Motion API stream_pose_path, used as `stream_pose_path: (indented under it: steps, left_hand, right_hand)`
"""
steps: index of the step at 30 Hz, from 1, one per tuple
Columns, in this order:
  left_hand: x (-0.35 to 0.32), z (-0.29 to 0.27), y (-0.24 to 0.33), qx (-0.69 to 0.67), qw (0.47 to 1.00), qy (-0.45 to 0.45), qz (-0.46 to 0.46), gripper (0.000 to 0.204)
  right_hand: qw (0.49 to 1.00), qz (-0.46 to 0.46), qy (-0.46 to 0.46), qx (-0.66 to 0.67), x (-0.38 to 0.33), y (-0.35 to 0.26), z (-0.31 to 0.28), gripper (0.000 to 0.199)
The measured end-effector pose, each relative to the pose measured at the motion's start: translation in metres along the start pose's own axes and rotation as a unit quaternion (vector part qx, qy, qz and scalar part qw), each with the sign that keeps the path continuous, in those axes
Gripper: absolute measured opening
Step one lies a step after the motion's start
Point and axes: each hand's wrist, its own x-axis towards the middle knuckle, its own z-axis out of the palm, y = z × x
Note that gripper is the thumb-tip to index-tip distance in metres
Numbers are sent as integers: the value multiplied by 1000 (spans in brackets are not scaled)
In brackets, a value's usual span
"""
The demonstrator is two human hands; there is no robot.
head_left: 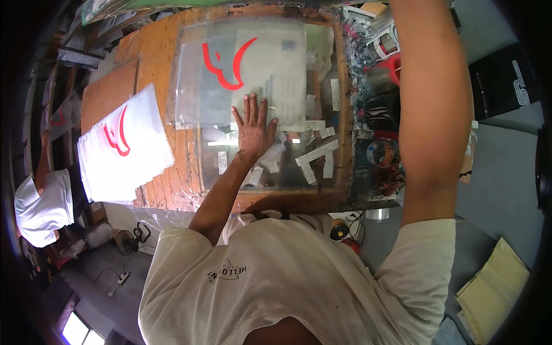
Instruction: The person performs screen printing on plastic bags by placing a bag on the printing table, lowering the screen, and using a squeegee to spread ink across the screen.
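Right hand: outside the upper edge of the view; its opening and any hold cannot be told. The raised right forearm (434, 115) blocks part of the cluttered ground beyond the table's right edge. Small print on the clear plastic sheet (195, 106) is too faint to make out. Items in the dark strip beside the glass pane (282, 181) are partly indistinct; a tape roll (372, 156) and a red container (394, 68) can be picked out.

Left hand (253, 131): palm down, fingers spread, gripping nothing; it lies over the lower edge of the sheet, which rests on the glass and bears a red printed motif (231, 86). Pale strips (309, 172) lie scattered below it. A stack of printed sheets (126, 167) sits left on the wooden tabletop (152, 63). A co-worker (46, 198) stands at far left, partly cut off.
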Motion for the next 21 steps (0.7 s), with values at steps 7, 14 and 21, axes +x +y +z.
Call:
stream_pose_path:
  steps: [7, 14, 21]
  left_hand:
    - [2, -31, 14, -147, 988, 13, -36, 56]
    - [-49, -166, 46, -736, 646, 149, -139, 66]
    - [-90, -91, 17, -776, 406, -28, -483, 67]
  right_hand:
    - [996, 72, -29, 48, -13, -11, 0, 61]
    - [997, 41, 56, -23, -182, -61, 149, 38]
    - [984, 86, -136, 71, -264, -48, 267, 42]
